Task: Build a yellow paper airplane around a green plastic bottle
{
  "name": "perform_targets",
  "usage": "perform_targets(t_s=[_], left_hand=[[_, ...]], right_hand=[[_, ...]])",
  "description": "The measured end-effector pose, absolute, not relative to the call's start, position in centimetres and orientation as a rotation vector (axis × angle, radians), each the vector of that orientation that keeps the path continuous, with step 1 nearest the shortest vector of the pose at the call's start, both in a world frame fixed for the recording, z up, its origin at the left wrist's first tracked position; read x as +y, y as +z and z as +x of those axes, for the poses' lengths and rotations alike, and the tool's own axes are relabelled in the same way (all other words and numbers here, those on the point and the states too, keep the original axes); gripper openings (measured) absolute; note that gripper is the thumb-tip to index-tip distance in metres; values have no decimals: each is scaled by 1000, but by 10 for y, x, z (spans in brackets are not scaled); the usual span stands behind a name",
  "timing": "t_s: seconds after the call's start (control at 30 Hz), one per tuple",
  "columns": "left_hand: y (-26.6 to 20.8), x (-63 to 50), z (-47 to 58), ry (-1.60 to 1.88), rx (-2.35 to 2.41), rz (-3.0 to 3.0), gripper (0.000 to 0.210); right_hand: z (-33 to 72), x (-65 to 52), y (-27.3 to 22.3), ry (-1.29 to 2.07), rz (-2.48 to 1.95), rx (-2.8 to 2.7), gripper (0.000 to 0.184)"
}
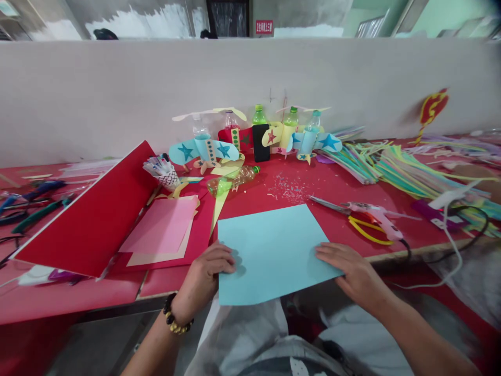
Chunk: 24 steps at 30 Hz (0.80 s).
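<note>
A light blue sheet of paper [270, 250] lies at the front edge of the red table, its near part reaching over my lap. My left hand [213, 266] holds its left edge, fingers curled on top. At the right edge my right hand [348, 266] grips it, fingers on top and thumb lower down by the edge. To the right are scissors [366, 230] with yellow handles and a pink glue gun [378, 214]. On the left lie pink paper [164, 224] and cream sheets. A clear plastic bottle [235, 180] with a green cap lies beyond the blue sheet.
Several bottle airplanes [203, 149] stand along the white partition [250, 73], with a black phone [261, 143] among them. A red board [94, 219] leans at left beside a cup of pens [168, 177]. Bundled pastel strips [403, 167] and a white cable [450, 245] occupy the right.
</note>
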<state>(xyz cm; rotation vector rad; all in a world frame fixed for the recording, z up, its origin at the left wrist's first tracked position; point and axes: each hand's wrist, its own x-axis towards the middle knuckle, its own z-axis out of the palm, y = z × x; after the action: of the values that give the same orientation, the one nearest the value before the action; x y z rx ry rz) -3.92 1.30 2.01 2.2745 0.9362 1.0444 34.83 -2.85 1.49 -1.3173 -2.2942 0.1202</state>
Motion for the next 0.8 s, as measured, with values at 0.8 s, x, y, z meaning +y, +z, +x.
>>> perform_targets(t_s=[0.8], left_hand=[[12, 8, -33, 725, 1791, 2245, 35]], right_hand=[[356, 3, -1, 105, -1708, -1886, 34]])
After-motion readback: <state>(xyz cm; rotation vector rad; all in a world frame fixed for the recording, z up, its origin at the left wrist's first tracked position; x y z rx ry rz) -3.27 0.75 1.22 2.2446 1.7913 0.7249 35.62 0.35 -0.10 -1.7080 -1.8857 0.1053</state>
